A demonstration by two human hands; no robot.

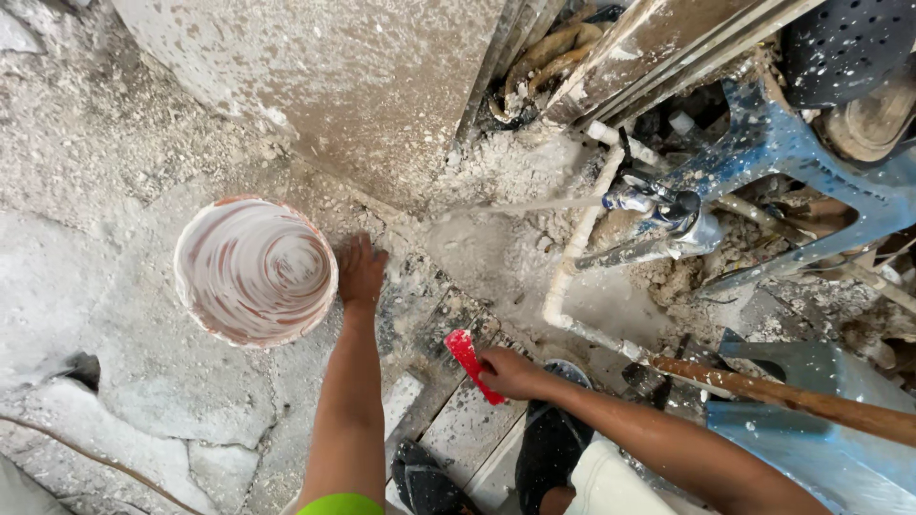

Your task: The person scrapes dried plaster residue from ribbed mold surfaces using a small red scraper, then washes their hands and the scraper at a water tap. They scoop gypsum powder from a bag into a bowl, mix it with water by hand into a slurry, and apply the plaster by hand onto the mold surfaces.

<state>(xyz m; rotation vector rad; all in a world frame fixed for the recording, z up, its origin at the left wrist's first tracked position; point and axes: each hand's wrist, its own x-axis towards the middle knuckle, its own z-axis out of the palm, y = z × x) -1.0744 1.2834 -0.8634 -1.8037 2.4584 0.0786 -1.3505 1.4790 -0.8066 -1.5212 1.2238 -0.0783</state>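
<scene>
Your right hand (510, 372) is closed round a red scraper (472, 360); your left hand (361, 270), fingers spread flat on rubble, holds nothing, touching the plaster-smeared bucket (255, 271) beside it.

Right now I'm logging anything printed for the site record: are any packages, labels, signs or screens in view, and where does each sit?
None: no package, label, sign or screen shows.
Nearest container: a round bucket, plaster-smeared white and reddish, unlabelled, on the rubble floor by the left hand.
Red flat tool, unmarked, in the right hand.
</scene>
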